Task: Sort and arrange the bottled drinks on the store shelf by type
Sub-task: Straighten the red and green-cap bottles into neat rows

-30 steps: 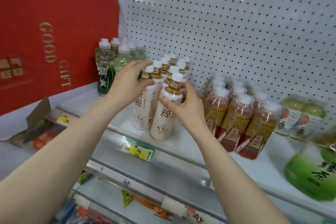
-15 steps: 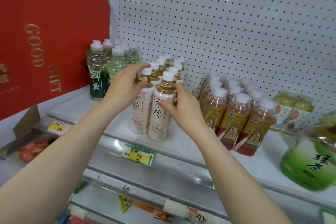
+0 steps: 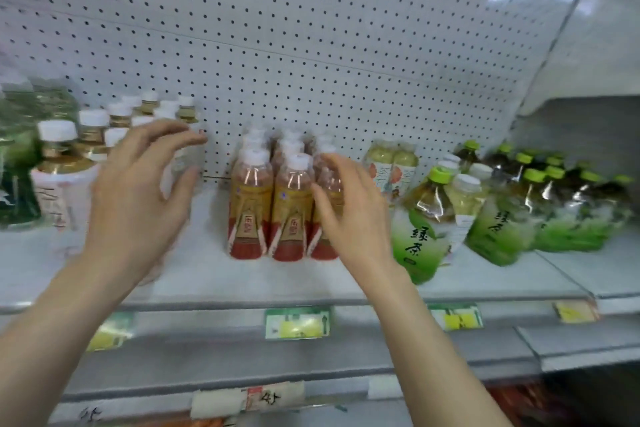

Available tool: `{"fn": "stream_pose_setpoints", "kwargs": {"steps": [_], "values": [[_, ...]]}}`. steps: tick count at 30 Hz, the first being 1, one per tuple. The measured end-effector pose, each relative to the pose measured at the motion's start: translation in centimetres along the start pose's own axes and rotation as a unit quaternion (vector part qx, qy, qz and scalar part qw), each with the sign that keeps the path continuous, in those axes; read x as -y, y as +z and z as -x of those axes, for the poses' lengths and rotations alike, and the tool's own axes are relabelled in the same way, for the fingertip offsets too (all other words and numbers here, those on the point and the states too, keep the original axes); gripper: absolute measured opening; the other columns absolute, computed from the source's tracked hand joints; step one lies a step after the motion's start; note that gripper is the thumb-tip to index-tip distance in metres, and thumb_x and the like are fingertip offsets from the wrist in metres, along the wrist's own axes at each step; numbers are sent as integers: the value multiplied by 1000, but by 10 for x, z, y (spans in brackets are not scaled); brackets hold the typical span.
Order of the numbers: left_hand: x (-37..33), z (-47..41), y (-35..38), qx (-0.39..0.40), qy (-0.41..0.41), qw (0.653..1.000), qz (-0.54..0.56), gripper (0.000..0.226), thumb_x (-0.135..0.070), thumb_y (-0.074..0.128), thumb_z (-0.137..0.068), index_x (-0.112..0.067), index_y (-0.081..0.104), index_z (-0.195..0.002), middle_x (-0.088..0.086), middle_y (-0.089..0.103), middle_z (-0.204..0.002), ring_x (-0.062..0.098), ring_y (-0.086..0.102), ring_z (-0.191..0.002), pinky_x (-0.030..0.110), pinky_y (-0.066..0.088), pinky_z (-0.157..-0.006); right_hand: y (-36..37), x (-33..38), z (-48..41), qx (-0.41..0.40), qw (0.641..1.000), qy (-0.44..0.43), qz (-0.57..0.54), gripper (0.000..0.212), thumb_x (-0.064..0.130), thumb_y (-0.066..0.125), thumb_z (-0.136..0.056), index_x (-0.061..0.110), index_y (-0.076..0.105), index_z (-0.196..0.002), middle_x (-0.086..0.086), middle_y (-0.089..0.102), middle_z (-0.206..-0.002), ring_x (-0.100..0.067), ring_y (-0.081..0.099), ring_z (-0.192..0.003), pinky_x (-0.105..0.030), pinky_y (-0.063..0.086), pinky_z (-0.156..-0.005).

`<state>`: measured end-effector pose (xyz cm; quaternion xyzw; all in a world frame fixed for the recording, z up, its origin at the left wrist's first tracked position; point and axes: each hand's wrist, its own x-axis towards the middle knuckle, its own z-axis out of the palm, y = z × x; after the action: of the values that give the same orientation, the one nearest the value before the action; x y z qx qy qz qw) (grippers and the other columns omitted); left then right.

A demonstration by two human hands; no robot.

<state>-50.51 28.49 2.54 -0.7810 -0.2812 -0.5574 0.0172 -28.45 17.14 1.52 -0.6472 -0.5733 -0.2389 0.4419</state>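
A cluster of red-and-yellow labelled tea bottles (image 3: 270, 204) stands at the middle of the white shelf (image 3: 207, 274). My right hand (image 3: 349, 215) hovers at the cluster's right side with relaxed fingers, gripping nothing. My left hand (image 3: 138, 198) is spread open in front of the white-labelled, white-capped bottles (image 3: 65, 177) at the left and holds nothing. Big green-tea bottles with green caps (image 3: 426, 218) stand to the right, with more of them (image 3: 540, 204) further right. A pale pack with a peach picture (image 3: 391, 166) sits at the back.
A white pegboard (image 3: 311, 45) backs the shelf. Green bottles (image 3: 17, 163) crowd the far left edge. Price tags (image 3: 298, 322) hang on the shelf's front rail, with a lower shelf rail (image 3: 249, 399) below. The view is motion-blurred.
Both hands have let go of the white-labelled bottles and moved right. The view has swung right, so the red board is gone and more green-tea bottles show.
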Motion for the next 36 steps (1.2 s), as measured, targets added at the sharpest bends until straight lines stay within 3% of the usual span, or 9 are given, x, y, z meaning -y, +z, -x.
{"fn": "stream_pose_setpoints", "kwargs": {"steps": [4,7,11,14,17,21,25,29,36], "values": [[-65,2,49,70,8,994,87,32,-12,66,-89,-18,66,-121,1,60,-124,13,54,-113,13,33,-95,-68,-77,22,-101,992,64,41,35,17,63,-95,14,58,-129,-1,65,-119,-20,61,-109,-41,50,-92],[-112,3,94,122,15,981,147,40,-17,69,-87,-25,61,-126,-9,56,-125,-4,46,-110,1,28,-96,-112,-137,27,-111,981,151,52,41,22,62,-96,20,52,-135,3,61,-124,-16,58,-113,-46,50,-95],[-171,10,160,228,-16,953,196,63,-38,70,-85,-30,44,-142,-6,49,-140,9,51,-119,31,42,-105,-136,-203,23,19,975,220,34,62,38,65,-93,24,40,-147,0,57,-137,-19,56,-121,-50,48,-100],[-203,15,203,284,-81,933,207,93,-56,72,-75,-30,27,-152,-8,37,-153,6,38,-134,27,31,-111,-134,-234,16,137,966,218,14,75,55,65,-87,22,39,-150,0,53,-145,-23,54,-127,-48,47,-103],[-220,17,228,274,-125,928,219,110,-60,79,-63,-29,24,-153,-8,40,-151,7,39,-134,30,33,-112,-125,-254,13,171,967,190,2,81,63,65,-83,25,39,-149,3,58,-139,-20,51,-129,-35,41,-103],[-232,23,236,219,-169,943,186,106,-72,73,-54,-31,35,-143,-16,45,-137,4,47,-122,32,41,-106,-119,-268,11,182,968,170,-12,80,67,63,-83,31,33,-147,3,65,-128,-26,62,-112,-46,51,-96],[-235,28,229,156,-185,961,135,107,-79,65,-55,-32,31,-144,-14,42,-134,-1,42,-118,29,39,-101,-117,-266,2,203,970,126,-37,67,59,69,-84,31,43,-138,8,68,-118,-16,68,-94,-42,55,-90],[-227,26,224,153,-199,966,67,118,-82,60,-54,-21,30,-150,0,40,-146,14,42,-131,38,39,-108,-96,-253,-10,233,965,116,-32,78,55,68,-85,19,37,-147,-5,56,-136,-27,55,-123,-45,46,-101],[-207,20,213,184,-209,961,11,117,-77,66,-55,-23,25,-151,-3,37,-149,17,45,-132,35,41,-101,-56,-227,-37,180,974,98,102,79,58,67,-83,10,44,-141,-10,45,-143,-29,39,-132,-39,42,-100]]}}
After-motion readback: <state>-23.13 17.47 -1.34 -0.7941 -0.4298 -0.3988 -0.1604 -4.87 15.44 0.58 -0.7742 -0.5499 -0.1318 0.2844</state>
